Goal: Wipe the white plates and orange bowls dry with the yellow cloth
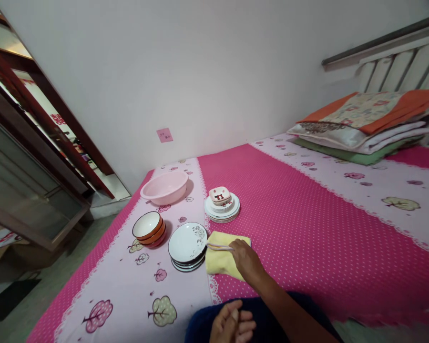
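My right hand [246, 257] reaches out over a folded yellow cloth [219, 262] on the pink bedsheet. Its fingers pinch the end of a thin pale stick [219, 246] that lies across the cloth's top edge. Just left of the cloth is a short stack of white plates with a floral print [187, 244]. My left hand [232, 326] rests at the bottom of the view on my dark blue lap, fingers curled together with nothing visible in them.
Stacked orange bowls [148, 227] sit left of the plates, with a pink basin [164, 186] behind them. A pile of small white plates topped by a little square dish [221, 205] stands further back. Folded bedding [364, 126] lies at the far right. The bed's left edge drops to the floor.
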Demonstrator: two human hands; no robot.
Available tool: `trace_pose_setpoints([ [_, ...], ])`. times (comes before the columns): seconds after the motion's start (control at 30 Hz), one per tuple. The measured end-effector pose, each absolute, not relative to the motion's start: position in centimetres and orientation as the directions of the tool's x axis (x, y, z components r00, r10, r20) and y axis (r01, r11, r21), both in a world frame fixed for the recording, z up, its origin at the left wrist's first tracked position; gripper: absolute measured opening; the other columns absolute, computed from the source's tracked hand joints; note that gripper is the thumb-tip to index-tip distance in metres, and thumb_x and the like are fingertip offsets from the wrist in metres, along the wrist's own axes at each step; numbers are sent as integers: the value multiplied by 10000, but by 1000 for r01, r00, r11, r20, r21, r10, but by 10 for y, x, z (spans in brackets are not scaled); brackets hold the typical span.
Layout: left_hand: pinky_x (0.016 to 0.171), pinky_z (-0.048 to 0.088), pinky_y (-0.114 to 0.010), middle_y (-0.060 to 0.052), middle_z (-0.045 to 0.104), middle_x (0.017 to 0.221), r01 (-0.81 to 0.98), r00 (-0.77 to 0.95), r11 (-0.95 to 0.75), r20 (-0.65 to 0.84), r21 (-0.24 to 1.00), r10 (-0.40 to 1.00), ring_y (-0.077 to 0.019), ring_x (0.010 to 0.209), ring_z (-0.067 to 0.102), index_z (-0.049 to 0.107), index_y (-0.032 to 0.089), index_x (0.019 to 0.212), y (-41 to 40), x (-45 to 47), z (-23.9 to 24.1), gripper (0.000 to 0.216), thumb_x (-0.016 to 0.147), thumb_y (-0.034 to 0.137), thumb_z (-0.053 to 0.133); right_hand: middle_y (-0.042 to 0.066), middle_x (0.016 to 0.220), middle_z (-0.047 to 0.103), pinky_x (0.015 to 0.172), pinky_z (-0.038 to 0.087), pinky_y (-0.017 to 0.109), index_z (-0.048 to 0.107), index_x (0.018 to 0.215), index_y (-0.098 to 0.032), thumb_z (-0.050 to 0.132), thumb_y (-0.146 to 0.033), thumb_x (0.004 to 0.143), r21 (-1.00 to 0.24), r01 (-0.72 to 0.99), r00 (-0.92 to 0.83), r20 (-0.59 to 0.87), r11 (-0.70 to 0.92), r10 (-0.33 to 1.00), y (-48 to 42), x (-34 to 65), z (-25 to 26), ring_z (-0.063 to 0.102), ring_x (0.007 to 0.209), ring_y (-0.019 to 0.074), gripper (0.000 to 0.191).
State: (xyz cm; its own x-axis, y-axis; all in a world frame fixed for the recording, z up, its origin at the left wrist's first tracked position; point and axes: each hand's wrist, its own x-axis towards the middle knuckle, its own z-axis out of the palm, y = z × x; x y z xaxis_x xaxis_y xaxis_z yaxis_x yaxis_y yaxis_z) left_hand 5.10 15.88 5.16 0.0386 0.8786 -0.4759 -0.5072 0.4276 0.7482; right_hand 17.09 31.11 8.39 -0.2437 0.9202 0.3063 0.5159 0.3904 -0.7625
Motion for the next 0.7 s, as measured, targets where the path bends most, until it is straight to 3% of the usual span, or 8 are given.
trace_pose_setpoints([
  [0.1,796,567,-329,-151,801,944,-554,-34,364,-457,748,889,-252,857,777,711,146,987,181,51,63,639,628,641,899,37,778,685,709,481,296,618,828,-212,448,-336,996,-854,400,-164,289,332,943,307,190,90,619,731,197,269],
  [0.23,898,593,-374,-93,778,821,-538,-241,298,-483,788,842,-260,864,784,617,187,827,207,53,77,523,648,577,915,21,716,687,556,468,267,646,881,-188,466,-543,970,-953,206,-30,219,220,975,303,222,102,613,628,187,408],
  [0.33,648,597,-334,-45,716,681,-407,-296,323,-458,854,838,-209,631,733,570,195,750,226,57,79,499,678,581,877,56,806,746,591,539,300,680,1094,-145,509,-624,924,-985,69,60,161,157,985,304,247,113,680,678,220,536],
  [0.4,469,474,-269,-12,637,557,-335,-307,312,-416,889,856,-159,463,612,585,181,718,239,59,81,493,634,567,880,84,891,771,657,573,331,671,1199,-130,570,-643,881,-991,0,125,135,136,983,303,265,121,707,731,238,612],
  [0.5,478,402,-240,32,562,504,-246,-337,213,-289,946,896,-117,461,511,622,172,724,257,59,90,415,618,503,850,101,971,783,705,580,338,687,1240,-136,679,-608,812,-990,-74,208,104,121,973,300,294,128,720,799,252,636],
  [0.6,615,450,-238,27,625,652,-149,-361,122,-169,981,917,-127,627,564,641,190,786,267,57,99,341,663,465,800,102,1012,790,700,577,335,689,1279,-151,674,-560,809,-994,6,243,105,107,964,297,328,121,726,831,261,623],
  [0.7,623,451,-263,23,631,687,-72,-353,178,-192,981,916,-160,672,593,641,193,823,268,59,93,360,664,468,810,128,1073,790,768,574,370,713,1251,-145,596,-447,798,-955,294,297,122,31,947,297,361,97,728,866,276,557],
])
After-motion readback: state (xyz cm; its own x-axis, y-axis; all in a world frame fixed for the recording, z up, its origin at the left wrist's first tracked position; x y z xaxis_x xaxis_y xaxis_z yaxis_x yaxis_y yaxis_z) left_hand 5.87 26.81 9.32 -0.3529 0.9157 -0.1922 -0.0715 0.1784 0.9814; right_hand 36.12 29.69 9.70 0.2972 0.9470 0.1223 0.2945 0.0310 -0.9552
